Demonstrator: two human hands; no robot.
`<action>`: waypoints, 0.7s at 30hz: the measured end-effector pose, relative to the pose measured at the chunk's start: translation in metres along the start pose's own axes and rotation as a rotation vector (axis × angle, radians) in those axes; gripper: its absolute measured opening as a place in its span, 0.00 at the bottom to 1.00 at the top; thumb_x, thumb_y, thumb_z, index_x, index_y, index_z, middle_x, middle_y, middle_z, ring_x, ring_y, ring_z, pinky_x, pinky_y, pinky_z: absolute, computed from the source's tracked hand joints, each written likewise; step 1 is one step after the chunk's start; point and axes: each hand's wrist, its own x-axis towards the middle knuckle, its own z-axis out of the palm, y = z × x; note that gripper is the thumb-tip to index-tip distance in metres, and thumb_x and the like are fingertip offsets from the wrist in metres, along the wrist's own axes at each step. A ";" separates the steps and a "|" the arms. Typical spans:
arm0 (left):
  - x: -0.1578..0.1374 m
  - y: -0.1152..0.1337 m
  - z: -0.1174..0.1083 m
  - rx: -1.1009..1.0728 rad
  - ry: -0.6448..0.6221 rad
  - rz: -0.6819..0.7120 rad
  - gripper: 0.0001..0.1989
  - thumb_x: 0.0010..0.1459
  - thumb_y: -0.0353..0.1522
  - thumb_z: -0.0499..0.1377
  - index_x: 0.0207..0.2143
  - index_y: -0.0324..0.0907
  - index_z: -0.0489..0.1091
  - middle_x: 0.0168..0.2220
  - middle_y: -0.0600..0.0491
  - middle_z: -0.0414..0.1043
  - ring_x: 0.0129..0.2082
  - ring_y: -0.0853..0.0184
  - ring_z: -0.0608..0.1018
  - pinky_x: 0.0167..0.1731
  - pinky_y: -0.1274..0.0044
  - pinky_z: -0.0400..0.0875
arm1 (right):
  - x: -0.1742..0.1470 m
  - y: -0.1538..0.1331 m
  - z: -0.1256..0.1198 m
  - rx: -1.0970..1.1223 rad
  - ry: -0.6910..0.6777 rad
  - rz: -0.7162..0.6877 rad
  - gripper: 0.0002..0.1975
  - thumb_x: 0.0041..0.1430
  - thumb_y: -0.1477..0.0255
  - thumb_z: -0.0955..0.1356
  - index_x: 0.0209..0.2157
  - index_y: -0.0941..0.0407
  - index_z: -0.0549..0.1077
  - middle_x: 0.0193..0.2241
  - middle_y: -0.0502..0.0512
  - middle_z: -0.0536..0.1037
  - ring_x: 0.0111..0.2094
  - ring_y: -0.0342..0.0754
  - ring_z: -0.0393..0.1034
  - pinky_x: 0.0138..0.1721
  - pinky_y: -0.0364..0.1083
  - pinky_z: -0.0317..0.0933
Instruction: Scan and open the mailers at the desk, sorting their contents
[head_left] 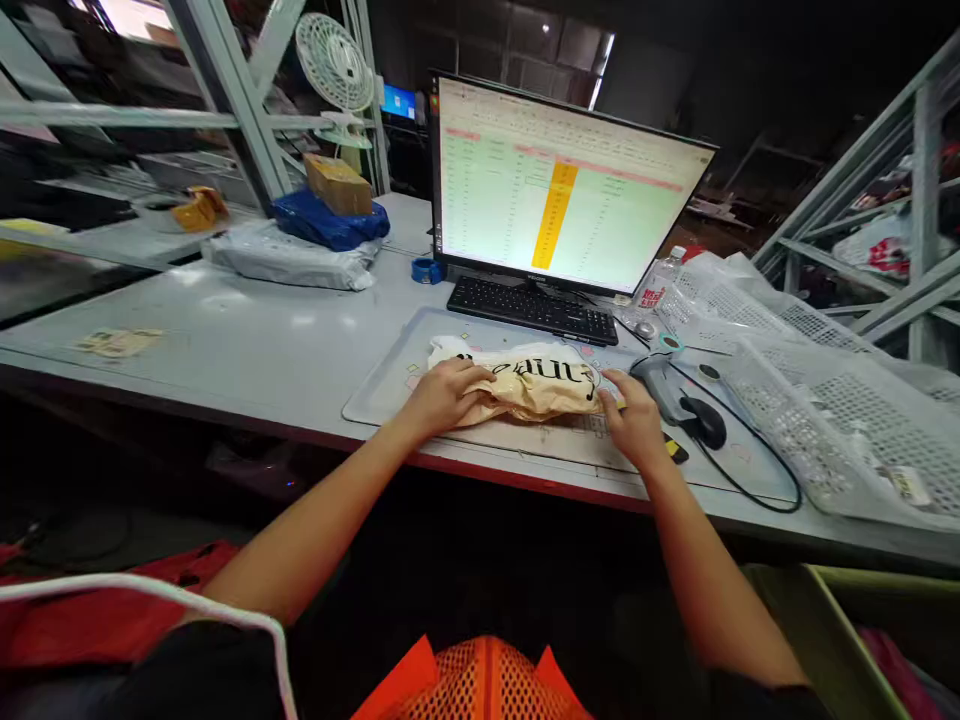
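A crumpled cream bag with large black lettering lies across the desk mat in front of the keyboard. My left hand grips the left end of the bag, fingers over its top. At the opposite end, my right hand holds the bag's edge between thumb and fingers. What is inside the bag is hidden. Just right of my right hand are a grey handheld scanner and a black mouse.
Behind the mat stand a black keyboard and a monitor. White perforated baskets occupy the right side. At the back left, a cardboard box rests on blue and grey packages. A blue tape roll sits beside the keyboard.
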 end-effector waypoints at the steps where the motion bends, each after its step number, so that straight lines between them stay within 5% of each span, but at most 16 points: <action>1: -0.001 -0.001 0.002 -0.011 0.008 -0.013 0.13 0.66 0.33 0.58 0.47 0.42 0.81 0.44 0.46 0.81 0.44 0.55 0.80 0.47 0.66 0.73 | -0.014 0.011 -0.008 -0.079 -0.052 0.061 0.26 0.71 0.60 0.61 0.57 0.63 0.77 0.56 0.68 0.79 0.57 0.62 0.73 0.61 0.57 0.66; 7: 0.000 -0.003 0.012 -0.030 0.049 -0.086 0.11 0.66 0.36 0.60 0.45 0.45 0.82 0.45 0.49 0.83 0.44 0.56 0.82 0.45 0.68 0.72 | -0.066 0.047 -0.036 -0.446 -0.307 0.202 0.28 0.72 0.63 0.63 0.65 0.65 0.71 0.57 0.72 0.76 0.56 0.67 0.71 0.57 0.61 0.65; 13: 0.001 0.003 0.015 -0.039 0.106 -0.143 0.12 0.66 0.37 0.60 0.42 0.45 0.83 0.44 0.50 0.84 0.43 0.56 0.83 0.44 0.69 0.71 | -0.066 0.047 -0.038 -0.496 -0.292 0.289 0.25 0.72 0.65 0.63 0.62 0.63 0.74 0.49 0.72 0.78 0.51 0.66 0.73 0.54 0.62 0.65; 18: 0.001 0.009 0.018 -0.063 0.152 -0.247 0.10 0.63 0.37 0.63 0.39 0.45 0.84 0.40 0.51 0.85 0.41 0.57 0.83 0.41 0.70 0.70 | -0.074 -0.008 -0.074 -0.187 -0.062 0.150 0.22 0.72 0.64 0.65 0.61 0.59 0.75 0.48 0.63 0.79 0.47 0.56 0.76 0.51 0.53 0.69; 21: 0.001 0.009 0.020 -0.030 0.145 -0.250 0.10 0.62 0.37 0.63 0.39 0.44 0.84 0.40 0.49 0.84 0.41 0.56 0.83 0.40 0.70 0.70 | -0.071 -0.063 -0.085 -0.039 -0.196 -0.032 0.19 0.73 0.65 0.66 0.61 0.52 0.76 0.49 0.56 0.79 0.46 0.50 0.77 0.48 0.47 0.70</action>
